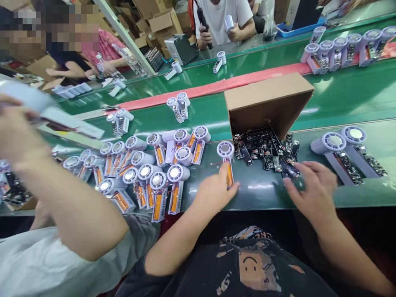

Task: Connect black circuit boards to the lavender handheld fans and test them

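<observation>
My left hand [213, 192] grips the handle of a white handheld fan [225, 149] lying on the bench, its thumb on the right side and its fingers on the left. An orange battery shows in the open handle. At the right, my right hand [317, 192] has its thumb and fingers apart at the edge of a pile of black circuit boards [266, 144]; its fingertips are near or touching the closest boards. The pile spills from a tipped cardboard box [269, 99]. Right of that hand lie two fans [335, 142] with circuit boards on their handles.
Several fans with orange batteries [157, 181] crowd the bench to my left. Beside me, a co-worker's arm [68, 185] reaches across, blurred. Beyond runs a green conveyor [204, 113] with a red strip [198, 91] and more fans. Other people work on the far side.
</observation>
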`<state>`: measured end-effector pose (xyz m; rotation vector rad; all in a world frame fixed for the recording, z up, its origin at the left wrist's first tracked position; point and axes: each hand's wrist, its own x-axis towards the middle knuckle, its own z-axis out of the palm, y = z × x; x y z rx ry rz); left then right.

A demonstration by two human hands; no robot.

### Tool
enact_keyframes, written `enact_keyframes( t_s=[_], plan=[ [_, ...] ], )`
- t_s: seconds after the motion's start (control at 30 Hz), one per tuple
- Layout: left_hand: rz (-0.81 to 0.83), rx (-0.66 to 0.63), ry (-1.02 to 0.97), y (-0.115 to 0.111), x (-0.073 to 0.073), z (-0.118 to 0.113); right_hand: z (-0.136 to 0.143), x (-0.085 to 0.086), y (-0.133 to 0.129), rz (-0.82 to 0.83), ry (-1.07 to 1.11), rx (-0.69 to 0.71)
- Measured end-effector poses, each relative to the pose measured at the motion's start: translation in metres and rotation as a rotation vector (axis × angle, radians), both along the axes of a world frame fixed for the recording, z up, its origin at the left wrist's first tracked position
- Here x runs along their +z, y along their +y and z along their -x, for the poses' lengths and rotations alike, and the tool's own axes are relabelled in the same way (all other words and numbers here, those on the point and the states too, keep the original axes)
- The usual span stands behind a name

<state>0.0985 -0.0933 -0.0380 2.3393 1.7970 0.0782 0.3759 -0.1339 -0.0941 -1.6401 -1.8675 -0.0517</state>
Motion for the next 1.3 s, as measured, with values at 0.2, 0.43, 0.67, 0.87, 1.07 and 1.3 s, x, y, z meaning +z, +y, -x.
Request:
enact_keyframes(
  t_s=[0.2,0.43,0.67,0.87,1.07,1.3],
  plan=[
    [-0.259,-0.145,-0.250,-0.025,-0.009,0.028,0.073,0.009,-0.006,0.232,0.004,0.380],
    [-0.267,-0.290,-0.433,-0.011,-0.037,0.024,0.099,0.006,-0.001,0.284,-0.077,0.368],
    [-0.319,-0.153,-0.583,-0.016,-0.027,0.031,0.072,0.001,-0.012,0.202,-0.044,0.442],
    [-0.245,-0.140,-0.572,-0.022,-0.024,0.033,0.063,0.009,-0.018,0.230,-0.085,0.425],
    [-0.099,-0.008,-0.755,-0.025,-0.026,0.031,0.085,0.021,-0.007,0.199,-0.030,0.444],
    [0.029,0.044,-0.930,-0.028,-0.026,0.022,0.122,0.019,-0.001,0.215,-0.182,0.306]
  ],
)
